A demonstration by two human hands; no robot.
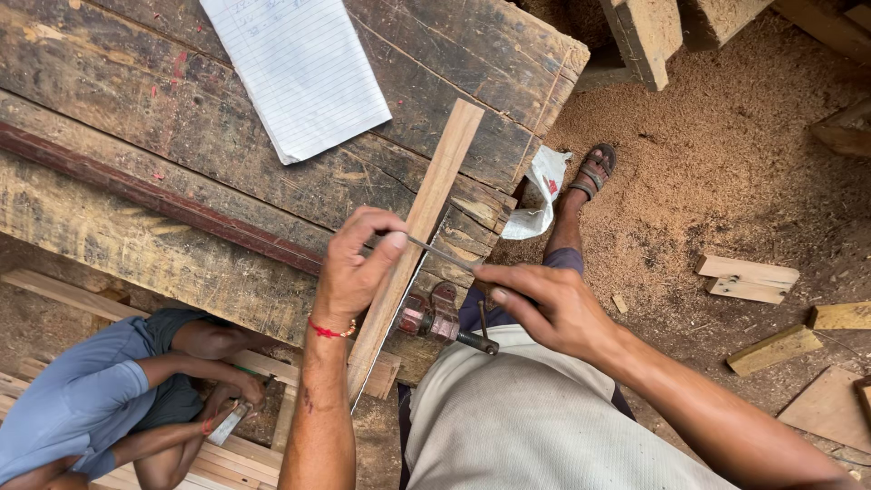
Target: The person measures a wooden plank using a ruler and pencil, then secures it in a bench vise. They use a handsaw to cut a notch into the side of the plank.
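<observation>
The old workbench (181, 163) of dark, cracked planks fills the upper left, and the ground (717, 163) to the right is covered with sawdust. A sheet of lined paper (295, 68) lies flat on the bench top. A second person in a blue shirt (82, 399) crouches at the lower left, their hands busy with a small object I cannot identify.

The long wooden strip (413, 249) lies diagonally over the front edge of the bench, its lower end hanging past the edge near a rusty vise (435, 316). It looks stiff and light — a thin batten that could flex or chatter if held only at one end, so a hold close to the working point seems best. Whether the vise clamps it or it only rests beside the vise, I cannot tell.

A thin metal blade (445, 254) crosses the strip at a slant. It looks narrow, hard and rather slippery, probably springy too. The left hand (354, 272), with a red thread on the wrist, pinches the blade's far end between thumb and fingertips, closed tightly on it. The right hand (549, 308) is closed on the near end — its fingers cover the handle, so the tool's kind is uncertain.

A sandalled foot (594, 171) stands in the sawdust, and loose wood offcuts (748, 277) lie farther right.
</observation>
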